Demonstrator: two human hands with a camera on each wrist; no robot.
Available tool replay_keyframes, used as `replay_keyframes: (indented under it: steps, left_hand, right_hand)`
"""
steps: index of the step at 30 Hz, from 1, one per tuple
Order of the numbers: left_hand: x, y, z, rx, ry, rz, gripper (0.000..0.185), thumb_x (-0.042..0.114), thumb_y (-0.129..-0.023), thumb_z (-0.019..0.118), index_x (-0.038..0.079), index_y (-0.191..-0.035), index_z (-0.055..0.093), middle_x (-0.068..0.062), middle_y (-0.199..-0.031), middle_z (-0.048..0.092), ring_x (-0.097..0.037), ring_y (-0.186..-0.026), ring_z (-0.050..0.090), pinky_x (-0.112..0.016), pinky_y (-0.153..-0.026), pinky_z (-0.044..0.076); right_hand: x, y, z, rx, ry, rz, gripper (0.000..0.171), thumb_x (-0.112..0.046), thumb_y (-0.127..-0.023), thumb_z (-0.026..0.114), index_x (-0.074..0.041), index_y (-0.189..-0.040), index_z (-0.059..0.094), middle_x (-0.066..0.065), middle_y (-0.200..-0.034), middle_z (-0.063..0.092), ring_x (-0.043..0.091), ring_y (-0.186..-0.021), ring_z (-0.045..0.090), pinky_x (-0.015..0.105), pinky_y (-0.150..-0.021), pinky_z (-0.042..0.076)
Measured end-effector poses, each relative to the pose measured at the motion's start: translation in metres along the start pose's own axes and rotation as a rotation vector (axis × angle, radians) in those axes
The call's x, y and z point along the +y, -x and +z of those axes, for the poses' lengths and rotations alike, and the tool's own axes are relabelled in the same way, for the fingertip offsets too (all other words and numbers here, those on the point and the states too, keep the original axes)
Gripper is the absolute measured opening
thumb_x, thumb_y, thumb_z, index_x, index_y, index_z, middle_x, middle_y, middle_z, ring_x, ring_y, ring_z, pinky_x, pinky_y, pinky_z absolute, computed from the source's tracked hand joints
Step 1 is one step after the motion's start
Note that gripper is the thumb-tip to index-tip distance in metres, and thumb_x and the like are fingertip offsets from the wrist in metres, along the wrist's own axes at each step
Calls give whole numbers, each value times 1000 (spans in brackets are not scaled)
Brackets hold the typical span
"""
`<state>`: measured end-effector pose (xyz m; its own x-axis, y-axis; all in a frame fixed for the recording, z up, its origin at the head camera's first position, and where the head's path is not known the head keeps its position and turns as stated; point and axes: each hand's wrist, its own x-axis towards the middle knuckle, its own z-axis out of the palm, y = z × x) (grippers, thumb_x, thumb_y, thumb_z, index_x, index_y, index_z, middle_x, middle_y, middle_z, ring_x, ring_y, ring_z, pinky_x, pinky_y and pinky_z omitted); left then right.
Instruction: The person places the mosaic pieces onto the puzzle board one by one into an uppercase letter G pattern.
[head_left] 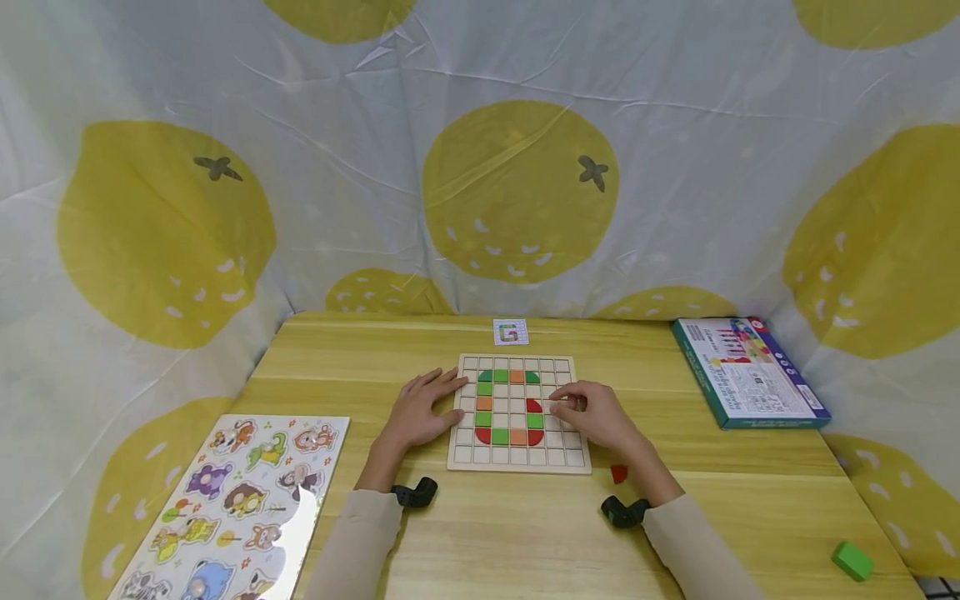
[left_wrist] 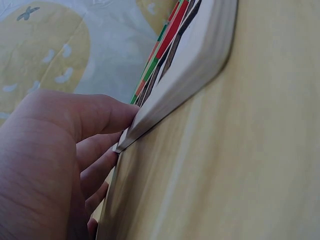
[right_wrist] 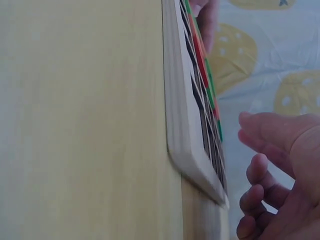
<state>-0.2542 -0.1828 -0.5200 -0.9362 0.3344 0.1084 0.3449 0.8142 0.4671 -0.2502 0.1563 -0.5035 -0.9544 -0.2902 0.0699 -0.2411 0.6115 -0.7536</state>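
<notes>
Wooden grid board (head_left: pixel 518 463) under both hands (head_left: pixel 510 410)

Wooden grid board (head_left: pixel 519 460) — flat on table (green, orange, red tiles).

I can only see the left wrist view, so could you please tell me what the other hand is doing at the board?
Observer: The right hand hovers over the grid board's right side, fingertips beside the red piece.
Operator: Thank you. Does it hold a piece?
Observer: I cannot tell; the fingers are loosely curled, and nothing shows between them.
Operator: Are any loose pieces nearby?
Observer: Yes, a small red piece lies on the table just below the board, by the right wrist, and a green block sits near the table's right front corner.
</notes>
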Motion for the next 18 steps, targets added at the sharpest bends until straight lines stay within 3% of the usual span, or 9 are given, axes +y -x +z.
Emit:
replay_keyframes:
  steps: [8,18]
  left_hand:
    - [-1,-1,1,10,-5,1,58,44,-89,60,33,-144,48,6,-156,37,-26,-147,27,-54,-119,16]
    - [-2,0,1,-7,-7,-6,58,45,-89,60,34,-145,47,6,-156,37,-26,-148,26,-54,-120,16]
  right_hand:
    - [14,18,-19,9,10,34,17,-31,-87,72,-20,-101,75,0,-78,55,17,-72,48,24,-60,39]
    - [32,40,-37,28,31,-13,20,-28,-85,75,-16,-101,76,-2,-76,58,12,-66,49,22,-56,43]
